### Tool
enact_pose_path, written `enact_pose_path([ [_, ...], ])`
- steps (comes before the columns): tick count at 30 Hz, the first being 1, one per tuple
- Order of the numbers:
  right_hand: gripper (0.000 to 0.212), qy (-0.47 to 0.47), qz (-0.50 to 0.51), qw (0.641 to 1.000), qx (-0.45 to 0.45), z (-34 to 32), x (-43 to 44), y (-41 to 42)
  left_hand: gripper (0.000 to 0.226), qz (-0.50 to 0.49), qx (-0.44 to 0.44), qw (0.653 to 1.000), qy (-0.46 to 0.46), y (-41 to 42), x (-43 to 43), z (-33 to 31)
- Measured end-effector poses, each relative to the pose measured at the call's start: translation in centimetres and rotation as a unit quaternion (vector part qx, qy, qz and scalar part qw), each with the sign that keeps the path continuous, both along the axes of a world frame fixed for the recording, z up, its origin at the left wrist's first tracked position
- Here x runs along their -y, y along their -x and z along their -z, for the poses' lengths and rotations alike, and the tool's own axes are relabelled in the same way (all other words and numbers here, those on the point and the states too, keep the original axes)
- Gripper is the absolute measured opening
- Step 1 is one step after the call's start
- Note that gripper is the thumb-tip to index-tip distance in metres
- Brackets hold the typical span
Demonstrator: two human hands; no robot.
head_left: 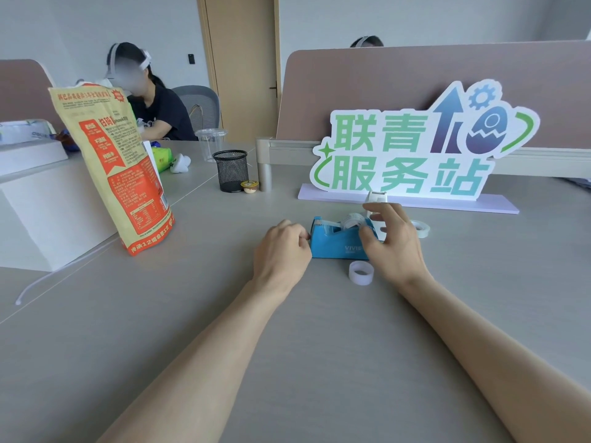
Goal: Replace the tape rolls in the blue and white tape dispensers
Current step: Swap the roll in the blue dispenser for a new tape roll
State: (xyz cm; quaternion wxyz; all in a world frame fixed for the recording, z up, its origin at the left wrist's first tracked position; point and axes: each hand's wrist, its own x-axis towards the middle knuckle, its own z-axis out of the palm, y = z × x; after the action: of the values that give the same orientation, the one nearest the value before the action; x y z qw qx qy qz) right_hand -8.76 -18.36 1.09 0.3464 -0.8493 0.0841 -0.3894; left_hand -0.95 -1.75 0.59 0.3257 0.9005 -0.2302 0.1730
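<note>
The blue tape dispenser [332,243] stands on the grey table, cutter end to the left, with a clear tape roll [351,220] seated in it. My left hand [283,247] is closed at the cutter end, its fingertips pinching something there, probably the tape's end. My right hand [391,241] grips the dispenser's right side, fingers over the top beside the roll. The white dispenser [376,199] stands behind, mostly hidden by my right hand. A loose clear roll [361,272] stands in front of the blue dispenser; another roll [421,227] lies to the right.
A tall orange and tan food bag [123,174] stands at the left. A black mesh pen cup [231,171], a small round tub [249,186] and a plastic cup [211,143] sit behind. A green-lettered sign [412,151] stands against the divider. Another person sits at the far left.
</note>
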Motion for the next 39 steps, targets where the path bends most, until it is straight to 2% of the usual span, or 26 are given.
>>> enact_pose_path([
  [5, 0.03, -0.067, 0.009, 0.998, -0.012, 0.0, 0.3, -0.1, 0.023, 0.016, -0.026, 0.998, -0.05, 0.1, -0.3, -0.3],
  [9, 0.029, -0.087, 0.023, 0.996, -0.026, 0.0, 0.5, -0.3, 0.029, 0.083, -0.031, 0.989, -0.122, -0.5, -1.2, -0.3],
  [12, 0.03, -0.102, 0.028, 0.994, -0.041, 0.0, 0.6, -0.4, 0.034, 0.087, -0.007, 0.99, -0.108, -1.1, -1.4, 0.2],
  [17, 0.026, -0.147, 0.012, 0.989, -0.028, -0.4, 0.4, 0.3, 0.037, 0.018, 0.053, 0.993, -0.1, -1.3, -1.0, 0.6],
  [23, 0.03, -0.236, -0.108, 0.965, -0.047, -0.3, 0.9, 0.5, 0.013, 0.063, 0.014, 0.997, -0.044, -1.1, -1.2, 0.2],
  [26, 0.03, -0.292, -0.165, 0.94, -0.063, -0.2, 1.0, 0.3, 0.018, 0.094, -0.01, 0.995, -0.024, -1.2, -1.4, 0.4],
  [29, 0.034, -0.319, -0.177, 0.929, -0.065, -0.2, 1.1, 0.1, 0.026, 0.115, -0.029, 0.993, -0.021, -1.1, -1.3, 0.4],
  [34, 0.037, -0.303, -0.157, 0.936, -0.085, 0.3, 1.3, -0.5, 0.045, 0.127, -0.04, 0.991, -0.01, -1.1, -1.5, 0.6],
  [37, 0.03, -0.223, -0.132, 0.959, -0.111, 0.8, 1.1, -1.0, 0.07, 0.12, -0.081, 0.987, -0.075, -0.9, -1.4, 0.5],
  [39, 0.028, -0.198, -0.134, 0.964, -0.117, 1.0, 1.2, -1.2, 0.07, 0.115, -0.07, 0.985, -0.105, -0.8, -1.1, 0.4],
])
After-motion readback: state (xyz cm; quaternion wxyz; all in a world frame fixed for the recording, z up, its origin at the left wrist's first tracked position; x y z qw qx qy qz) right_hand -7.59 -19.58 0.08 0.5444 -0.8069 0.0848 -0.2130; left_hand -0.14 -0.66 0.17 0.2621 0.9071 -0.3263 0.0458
